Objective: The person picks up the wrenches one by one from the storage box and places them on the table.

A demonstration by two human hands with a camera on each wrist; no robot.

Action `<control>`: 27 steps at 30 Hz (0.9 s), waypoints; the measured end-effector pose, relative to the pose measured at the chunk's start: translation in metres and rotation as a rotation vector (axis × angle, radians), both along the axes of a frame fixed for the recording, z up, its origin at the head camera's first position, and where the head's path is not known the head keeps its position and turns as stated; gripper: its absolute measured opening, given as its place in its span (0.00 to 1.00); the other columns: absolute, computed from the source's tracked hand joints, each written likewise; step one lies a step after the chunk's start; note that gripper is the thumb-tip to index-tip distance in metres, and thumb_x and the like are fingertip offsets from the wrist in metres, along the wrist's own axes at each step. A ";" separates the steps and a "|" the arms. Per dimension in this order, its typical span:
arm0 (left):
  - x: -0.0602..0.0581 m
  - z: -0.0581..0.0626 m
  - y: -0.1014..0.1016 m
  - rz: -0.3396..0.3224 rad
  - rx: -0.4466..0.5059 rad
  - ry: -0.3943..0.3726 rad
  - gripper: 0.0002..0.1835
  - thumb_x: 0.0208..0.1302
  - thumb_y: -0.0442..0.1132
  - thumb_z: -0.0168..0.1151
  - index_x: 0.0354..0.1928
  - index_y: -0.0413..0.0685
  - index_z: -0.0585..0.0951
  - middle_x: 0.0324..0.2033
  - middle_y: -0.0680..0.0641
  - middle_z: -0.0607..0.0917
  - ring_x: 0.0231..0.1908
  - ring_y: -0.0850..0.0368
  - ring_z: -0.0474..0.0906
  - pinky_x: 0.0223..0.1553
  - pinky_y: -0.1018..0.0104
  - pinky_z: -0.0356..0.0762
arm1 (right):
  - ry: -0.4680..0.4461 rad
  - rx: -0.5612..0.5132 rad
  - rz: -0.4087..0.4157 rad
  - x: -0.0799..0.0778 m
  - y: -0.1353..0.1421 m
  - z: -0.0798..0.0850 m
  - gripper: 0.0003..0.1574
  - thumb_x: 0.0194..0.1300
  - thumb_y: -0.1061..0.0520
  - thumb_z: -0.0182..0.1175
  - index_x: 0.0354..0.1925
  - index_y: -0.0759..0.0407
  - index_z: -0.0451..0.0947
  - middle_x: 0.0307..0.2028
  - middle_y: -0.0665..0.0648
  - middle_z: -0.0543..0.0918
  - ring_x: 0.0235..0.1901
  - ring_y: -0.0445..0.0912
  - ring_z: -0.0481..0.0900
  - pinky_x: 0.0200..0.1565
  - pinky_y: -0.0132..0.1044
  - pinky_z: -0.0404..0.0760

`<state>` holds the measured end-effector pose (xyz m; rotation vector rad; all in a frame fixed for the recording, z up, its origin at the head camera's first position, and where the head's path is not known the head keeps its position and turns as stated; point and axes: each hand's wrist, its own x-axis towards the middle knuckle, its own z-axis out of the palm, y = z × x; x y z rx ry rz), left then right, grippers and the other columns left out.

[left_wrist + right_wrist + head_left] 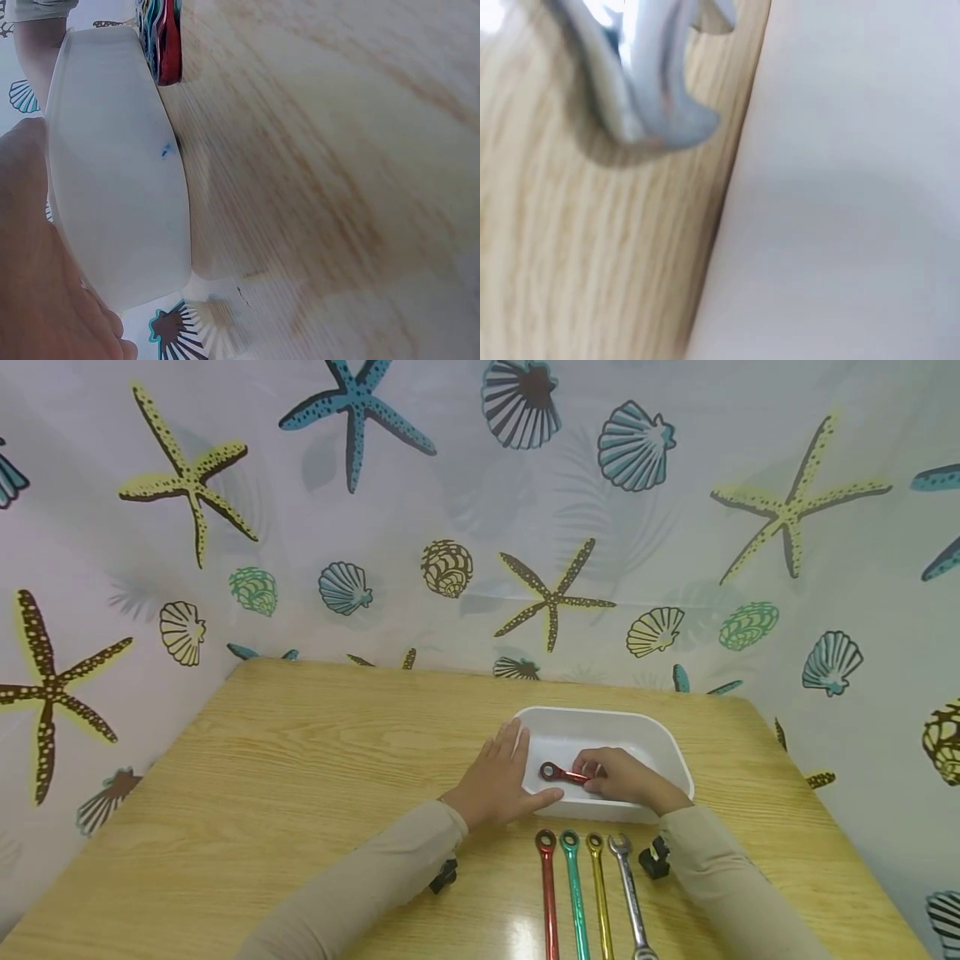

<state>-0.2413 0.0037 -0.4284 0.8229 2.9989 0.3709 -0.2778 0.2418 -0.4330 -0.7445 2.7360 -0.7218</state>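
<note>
A white plastic bin (600, 717) stands on the wooden table. Inside it my right hand (621, 777) pinches a short red ratcheting wrench (551, 772), its ring end pointing left. My left hand (497, 783) rests with straight fingers and spread thumb against the bin's left front corner. The left wrist view shows that hand (34, 247) along the bin's rim, beside its outer wall (120, 165). In front of the bin lie a red wrench (549, 893), a green wrench (576, 893), a yellow wrench (600, 893) and a silver wrench (632, 893), side by side.
Close up in the right wrist view, the silver wrench's open end (660, 112) lies just beside the bin's wall (847, 195). Bare wooden tabletop (300, 760) stretches to the left. A curtain (420, 468) printed with shells and starfish hangs behind the table and along its sides.
</note>
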 end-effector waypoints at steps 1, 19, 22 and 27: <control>0.000 0.000 0.000 -0.001 0.000 0.001 0.56 0.61 0.76 0.37 0.75 0.38 0.46 0.75 0.39 0.43 0.74 0.46 0.39 0.71 0.54 0.46 | -0.004 -0.002 0.000 0.000 0.000 0.000 0.11 0.57 0.69 0.62 0.36 0.56 0.78 0.29 0.51 0.79 0.30 0.42 0.74 0.35 0.37 0.74; 0.002 0.000 -0.001 -0.020 -0.001 0.002 0.55 0.62 0.75 0.37 0.74 0.36 0.46 0.74 0.37 0.43 0.74 0.44 0.39 0.71 0.52 0.47 | -0.007 -0.035 0.064 0.002 -0.005 0.005 0.09 0.57 0.69 0.61 0.35 0.57 0.78 0.29 0.51 0.79 0.29 0.41 0.74 0.34 0.35 0.75; 0.002 0.001 -0.001 -0.017 -0.007 -0.001 0.55 0.62 0.76 0.37 0.74 0.37 0.45 0.75 0.38 0.43 0.74 0.44 0.39 0.71 0.52 0.46 | 0.017 -0.028 0.067 0.002 -0.005 0.009 0.10 0.56 0.69 0.61 0.35 0.57 0.78 0.28 0.50 0.79 0.28 0.41 0.74 0.34 0.35 0.74; 0.002 0.002 -0.001 -0.011 0.000 -0.004 0.55 0.61 0.76 0.38 0.74 0.37 0.45 0.75 0.38 0.43 0.74 0.44 0.39 0.71 0.52 0.46 | 0.064 -0.011 0.057 0.004 -0.008 0.016 0.11 0.56 0.70 0.62 0.34 0.57 0.79 0.27 0.49 0.79 0.29 0.41 0.75 0.35 0.37 0.75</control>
